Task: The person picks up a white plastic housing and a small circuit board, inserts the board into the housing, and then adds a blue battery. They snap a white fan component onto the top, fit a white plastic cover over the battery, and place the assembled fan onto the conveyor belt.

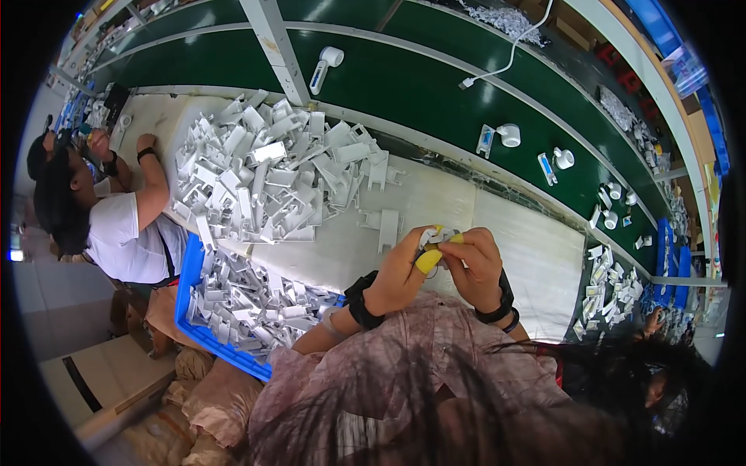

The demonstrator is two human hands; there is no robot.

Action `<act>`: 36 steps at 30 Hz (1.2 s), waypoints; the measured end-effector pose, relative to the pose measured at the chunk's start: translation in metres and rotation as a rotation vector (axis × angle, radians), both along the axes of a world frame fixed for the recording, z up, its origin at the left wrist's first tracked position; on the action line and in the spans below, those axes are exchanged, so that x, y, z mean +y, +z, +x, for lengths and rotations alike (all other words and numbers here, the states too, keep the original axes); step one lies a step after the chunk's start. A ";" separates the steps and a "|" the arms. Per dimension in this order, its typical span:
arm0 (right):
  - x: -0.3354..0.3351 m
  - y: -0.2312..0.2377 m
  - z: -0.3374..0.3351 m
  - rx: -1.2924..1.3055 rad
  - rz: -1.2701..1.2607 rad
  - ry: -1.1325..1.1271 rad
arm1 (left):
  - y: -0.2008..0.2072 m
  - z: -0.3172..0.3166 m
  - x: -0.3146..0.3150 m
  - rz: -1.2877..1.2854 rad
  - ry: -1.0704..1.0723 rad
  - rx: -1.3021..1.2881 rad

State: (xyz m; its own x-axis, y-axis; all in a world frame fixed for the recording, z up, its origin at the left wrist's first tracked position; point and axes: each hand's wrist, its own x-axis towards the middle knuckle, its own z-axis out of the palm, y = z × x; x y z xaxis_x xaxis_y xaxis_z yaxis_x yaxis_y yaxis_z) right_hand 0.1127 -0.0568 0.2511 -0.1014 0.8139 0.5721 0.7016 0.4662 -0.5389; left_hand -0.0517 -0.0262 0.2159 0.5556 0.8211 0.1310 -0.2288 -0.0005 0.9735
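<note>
Parts [268,175], white plastic, lay heaped on the bench [435,202], within reach; more filled a blue bin [190,326] beside it. Left hand [400,276] and right hand [474,264] met above the bench edge, yellow-capped fingers [428,261] pinched shut on one small piece [432,235], probably for close handling.

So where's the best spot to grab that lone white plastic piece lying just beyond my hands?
Probably pinch the white plastic piece across its long flat body, coming from above with the right hand. It lies flat on the workbench, apart from the white parts pile.
</note>
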 end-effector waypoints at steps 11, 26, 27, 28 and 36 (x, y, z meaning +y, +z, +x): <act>0.006 -0.018 0.001 -0.020 -0.049 -0.046 | -0.010 0.006 0.015 -0.056 0.012 0.056; 0.188 -0.115 0.096 0.393 -0.487 -0.066 | -0.073 0.006 0.050 -0.493 -0.016 0.139; 0.210 -0.122 0.106 0.390 -0.484 -0.067 | -0.076 0.008 0.052 -0.490 -0.017 0.136; 0.232 -0.134 0.116 0.356 -0.432 -0.085 | -0.078 0.009 0.054 -0.513 -0.023 0.137; 0.318 -0.153 0.181 0.187 -0.297 -0.166 | -0.091 0.021 0.074 -0.632 0.021 0.151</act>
